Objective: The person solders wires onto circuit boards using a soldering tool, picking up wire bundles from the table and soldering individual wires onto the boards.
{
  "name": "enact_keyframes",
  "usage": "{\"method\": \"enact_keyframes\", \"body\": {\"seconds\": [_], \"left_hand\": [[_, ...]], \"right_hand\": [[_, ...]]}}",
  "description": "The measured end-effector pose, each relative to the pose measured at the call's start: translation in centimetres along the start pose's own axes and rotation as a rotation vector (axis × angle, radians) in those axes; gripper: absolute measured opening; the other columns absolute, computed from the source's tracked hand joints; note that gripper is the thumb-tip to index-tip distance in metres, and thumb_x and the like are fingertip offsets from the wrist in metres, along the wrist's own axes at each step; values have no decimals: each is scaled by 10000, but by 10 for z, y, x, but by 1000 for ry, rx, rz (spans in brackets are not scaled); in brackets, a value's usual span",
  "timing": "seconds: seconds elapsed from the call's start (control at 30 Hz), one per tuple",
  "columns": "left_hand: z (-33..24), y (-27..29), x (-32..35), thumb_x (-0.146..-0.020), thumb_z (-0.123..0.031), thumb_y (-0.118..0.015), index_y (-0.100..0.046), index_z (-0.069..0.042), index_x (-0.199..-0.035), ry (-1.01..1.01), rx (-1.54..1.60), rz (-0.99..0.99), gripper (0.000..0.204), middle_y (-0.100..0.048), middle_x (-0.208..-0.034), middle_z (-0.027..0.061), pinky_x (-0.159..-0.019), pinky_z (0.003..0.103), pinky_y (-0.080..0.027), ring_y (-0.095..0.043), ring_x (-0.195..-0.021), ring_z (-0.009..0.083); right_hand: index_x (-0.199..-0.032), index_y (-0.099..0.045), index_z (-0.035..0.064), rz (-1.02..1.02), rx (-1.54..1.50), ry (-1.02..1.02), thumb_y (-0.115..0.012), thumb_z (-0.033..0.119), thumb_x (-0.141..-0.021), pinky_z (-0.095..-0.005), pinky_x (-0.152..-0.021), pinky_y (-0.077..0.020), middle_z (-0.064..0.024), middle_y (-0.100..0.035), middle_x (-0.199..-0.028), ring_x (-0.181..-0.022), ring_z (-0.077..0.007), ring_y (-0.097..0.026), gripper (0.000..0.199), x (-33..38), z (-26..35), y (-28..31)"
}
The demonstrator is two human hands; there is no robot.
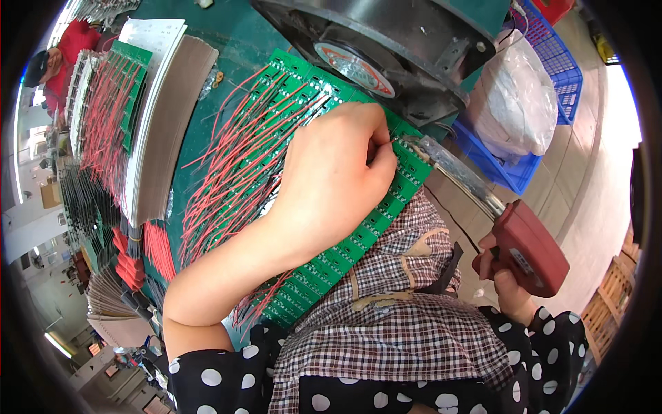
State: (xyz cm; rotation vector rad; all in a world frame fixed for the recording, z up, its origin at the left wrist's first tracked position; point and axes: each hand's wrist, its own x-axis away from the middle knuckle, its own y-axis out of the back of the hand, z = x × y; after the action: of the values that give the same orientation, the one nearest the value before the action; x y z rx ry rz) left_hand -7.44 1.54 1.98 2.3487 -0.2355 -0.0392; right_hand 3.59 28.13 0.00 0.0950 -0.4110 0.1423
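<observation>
Bench: dark green work surface (pixel 238 41).
Middle: long row of green circuit boards (pixel 386 207) with red wires (pixel 234 165).
Far left: more wired boards (pixel 110 110), possibly cardboard-backed.

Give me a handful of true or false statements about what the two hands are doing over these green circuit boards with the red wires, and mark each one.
1. The right hand grips a red pistol-style soldering gun. True.
2. The left hand rests flat on the blue crate. False: it pinches at a wire over the row of green circuit boards.
3. The wires on the boards are red. True.
4. The gun's metal barrel points away from the boards. False: it reaches toward the left hand's fingers.
5. A white plastic bag sits in the blue crate. True.
</observation>
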Motion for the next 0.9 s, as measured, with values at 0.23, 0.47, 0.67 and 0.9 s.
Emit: {"method": "enact_keyframes", "body": {"seconds": [0.23,0.47,0.67,0.9], "left_hand": [[0,-5,1,-766,-80,-575,-538,-5,-765,16,37,-4,84,-580,-778,186,-642,460,-468,-587,-723,388],[4,-8,4,-748,-62,-608,-600,19,-754,-10,1,-26,81,-608,-722,140,-595,358,-476,-613,-642,273],[8,-8,5,-779,-93,-576,-559,-14,-804,-50,-63,-13,85,-610,-828,171,-684,471,-470,-597,-776,382],[34,11,43,-774,-40,-654,-667,-9,-848,-174,-70,-131,81,-610,-760,133,-636,371,-473,-608,-721,294]], "right_hand": [[-1071,-542,-18,140,234,242,-549,435,-892,-259,-643,-458,-73,-603,-783,-702,-129,-587,487,7,-3,33],[-1227,-411,-15,-256,-76,560,-642,491,-831,-237,-503,-450,-76,-530,-1001,-533,-106,-506,683,-36,14,27],[-1226,-477,-18,-280,92,758,-546,49,-881,-217,-509,-430,-99,-648,-869,-561,-75,-509,358,-158,101,-13],[-1275,-414,-40,-236,-16,971,-528,40,-908,-194,-511,-389,-194,-601,-1091,-575,-80,-470,392,-118,81,14]]}}
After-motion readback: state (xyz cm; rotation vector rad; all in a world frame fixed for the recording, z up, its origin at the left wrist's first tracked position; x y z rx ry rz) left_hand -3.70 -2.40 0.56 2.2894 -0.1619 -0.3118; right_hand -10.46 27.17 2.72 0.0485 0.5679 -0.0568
